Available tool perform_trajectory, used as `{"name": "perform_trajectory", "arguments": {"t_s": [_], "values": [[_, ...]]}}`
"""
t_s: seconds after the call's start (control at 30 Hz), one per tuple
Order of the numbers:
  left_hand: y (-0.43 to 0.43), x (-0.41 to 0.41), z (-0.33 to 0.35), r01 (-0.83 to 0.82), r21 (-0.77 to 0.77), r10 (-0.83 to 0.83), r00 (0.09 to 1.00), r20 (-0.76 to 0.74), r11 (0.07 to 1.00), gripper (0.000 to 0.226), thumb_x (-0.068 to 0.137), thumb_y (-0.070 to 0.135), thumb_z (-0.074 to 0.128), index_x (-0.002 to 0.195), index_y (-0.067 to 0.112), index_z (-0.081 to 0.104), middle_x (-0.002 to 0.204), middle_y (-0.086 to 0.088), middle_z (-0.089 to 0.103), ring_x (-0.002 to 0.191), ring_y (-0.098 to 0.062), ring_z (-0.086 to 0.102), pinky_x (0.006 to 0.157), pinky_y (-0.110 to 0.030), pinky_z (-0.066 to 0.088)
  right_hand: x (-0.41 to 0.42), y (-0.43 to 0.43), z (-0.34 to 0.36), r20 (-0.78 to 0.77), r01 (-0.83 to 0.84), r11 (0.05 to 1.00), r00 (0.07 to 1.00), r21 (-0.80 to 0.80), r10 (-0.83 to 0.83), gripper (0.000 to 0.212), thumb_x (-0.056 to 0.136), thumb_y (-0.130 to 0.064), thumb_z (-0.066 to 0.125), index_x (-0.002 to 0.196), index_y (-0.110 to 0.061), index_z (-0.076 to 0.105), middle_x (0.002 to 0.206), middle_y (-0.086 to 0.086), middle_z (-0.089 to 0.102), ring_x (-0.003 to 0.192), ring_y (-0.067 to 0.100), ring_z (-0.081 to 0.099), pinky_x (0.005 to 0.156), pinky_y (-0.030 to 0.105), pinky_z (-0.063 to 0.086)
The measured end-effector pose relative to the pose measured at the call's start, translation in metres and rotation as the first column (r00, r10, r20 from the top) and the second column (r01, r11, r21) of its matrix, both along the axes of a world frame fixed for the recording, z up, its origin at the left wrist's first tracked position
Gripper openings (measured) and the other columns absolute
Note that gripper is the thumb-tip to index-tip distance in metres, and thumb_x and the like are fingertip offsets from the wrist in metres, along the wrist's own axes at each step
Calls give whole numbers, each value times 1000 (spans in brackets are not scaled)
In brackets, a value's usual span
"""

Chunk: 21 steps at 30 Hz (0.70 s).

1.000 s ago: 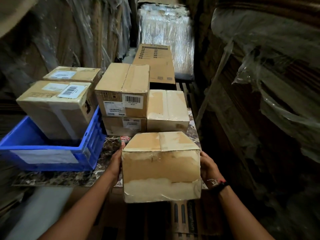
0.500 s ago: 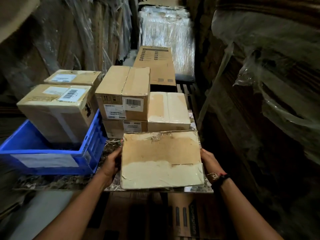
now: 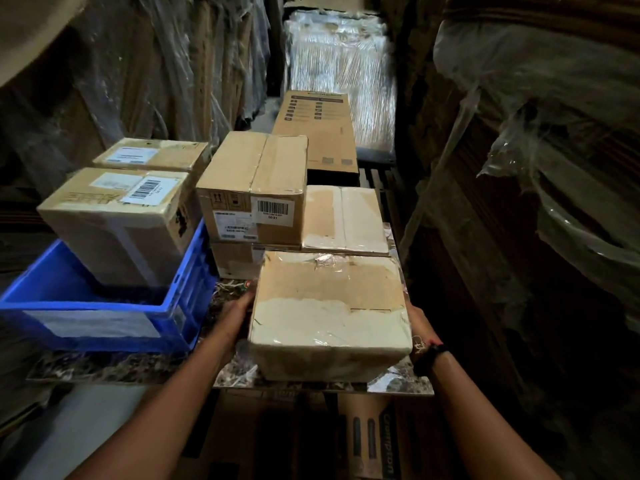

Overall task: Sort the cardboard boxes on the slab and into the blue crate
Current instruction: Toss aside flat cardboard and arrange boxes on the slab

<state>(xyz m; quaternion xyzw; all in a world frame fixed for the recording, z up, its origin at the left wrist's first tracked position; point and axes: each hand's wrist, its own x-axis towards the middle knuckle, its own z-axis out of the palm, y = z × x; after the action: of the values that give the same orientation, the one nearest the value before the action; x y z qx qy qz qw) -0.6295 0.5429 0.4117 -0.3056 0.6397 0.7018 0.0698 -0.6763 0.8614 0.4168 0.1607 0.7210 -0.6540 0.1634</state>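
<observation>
A worn, tape-covered cardboard box (image 3: 329, 306) sits at the front right of the marbled slab (image 3: 121, 368). My left hand (image 3: 239, 306) holds its left side and my right hand (image 3: 419, 327) holds its right side; the fingers are mostly hidden behind the box. The blue crate (image 3: 104, 327) stands on the slab's left and holds a barcoded box (image 3: 114, 230), with a second labelled box (image 3: 152, 154) behind it. In the slab's middle a barcoded box (image 3: 252, 188) is stacked on a lower box (image 3: 235, 259). A pale-topped box (image 3: 343, 216) lies right behind the one I hold.
A long printed carton (image 3: 315, 129) lies beyond the slab, with a shrink-wrapped pallet (image 3: 339, 64) behind it. Plastic-wrapped stacks wall in both sides of the narrow aisle. Printed cartons (image 3: 381, 441) sit under the slab's front edge.
The worn box was tipped forward and moved from in front of the slab onto its front right part, both hands staying on its sides.
</observation>
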Motion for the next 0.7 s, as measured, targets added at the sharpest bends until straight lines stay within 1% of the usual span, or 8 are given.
{"name": "perform_trajectory", "arguments": {"t_s": [0.07, 0.17, 0.27, 0.33, 0.43, 0.53, 0.63, 0.7], "values": [[3, -2, 3, 26, 39, -26, 1000, -3, 999, 82, 51, 88, 64, 88, 16, 78, 95, -12, 76, 95, -32, 70, 89, -46, 54, 0, -4, 9, 30, 40, 999, 999, -7, -40, 61, 88, -64, 45, 81, -10, 73, 83, 8, 75, 85, 26, 68, 92, 46, 52], [10, -2, 12, 24, 78, -24, 1000, 0, 997, 51, 86, 68, 50, 89, 23, 73, 89, -5, 74, 89, -25, 67, 75, -35, 51, -4, -7, 17, 45, 41, 999, 998, -7, -40, 56, 96, -56, 40, 94, -7, 68, 101, 14, 73, 91, 25, 66, 91, 40, 53], [11, -7, 8, 17, 92, -19, 999, 28, 996, 42, 90, 60, 50, 90, 23, 71, 95, -5, 73, 94, -26, 65, 77, -35, 50, -12, -8, 15, 75, 22, 995, 997, -99, -15, 51, 99, -49, 37, 85, -10, 66, 82, 7, 75, 75, 18, 67, 60, 24, 54], [11, -9, 9, 11, 98, -15, 999, 33, 995, 41, 91, 58, 51, 87, 23, 72, 95, -5, 72, 93, -26, 64, 74, -34, 49, -16, -12, 17, 81, 39, 984, 996, -173, -25, 50, 100, -48, 35, 93, -9, 66, 85, 8, 75, 74, 18, 69, 62, 26, 55], [10, -14, 7, 26, 105, -33, 998, 60, 994, 52, 90, 61, 50, 72, 20, 77, 89, -6, 67, 85, -25, 59, 75, -34, 48, -22, -15, 19, 51, 17, 974, 999, -225, -5, 46, 96, -49, 43, 95, -8, 65, 95, 13, 70, 77, 17, 66, 71, 27, 53], [11, -17, 7, 24, 88, -31, 997, 72, 996, 48, 91, 60, 50, 77, 19, 70, 81, -6, 64, 75, -23, 57, 73, -34, 48, -22, -14, 28, 37, -8, 987, 999, -163, 14, 55, 73, -67, 66, 75, -13, 53, 72, 4, 60, 57, 6, 58, 54, 18, 46], [11, -19, 10, 24, 65, -30, 995, 95, 998, 42, 92, 57, 51, 86, 19, 67, 85, -7, 70, 80, -23, 62, 77, -35, 50, -24, -11, 28, 85, -5, 996, 996, -85, 12, 32, 100, -46, 40, 80, -23, 47, 82, -1, 52, 70, 11, 51, 59, 24, 44], [8, -19, 12, 43, 52, -48, 992, 117, 998, 46, 88, 61, 53, 90, 17, 69, 91, -9, 73, 87, -25, 64, 91, -40, 51, -19, -15, 34, 54, 23, 994, 998, -111, -17, 31, 103, -34, 37, 84, -15, 53, 77, 3, 54, 66, 14, 54, 50, 17, 47]]}}
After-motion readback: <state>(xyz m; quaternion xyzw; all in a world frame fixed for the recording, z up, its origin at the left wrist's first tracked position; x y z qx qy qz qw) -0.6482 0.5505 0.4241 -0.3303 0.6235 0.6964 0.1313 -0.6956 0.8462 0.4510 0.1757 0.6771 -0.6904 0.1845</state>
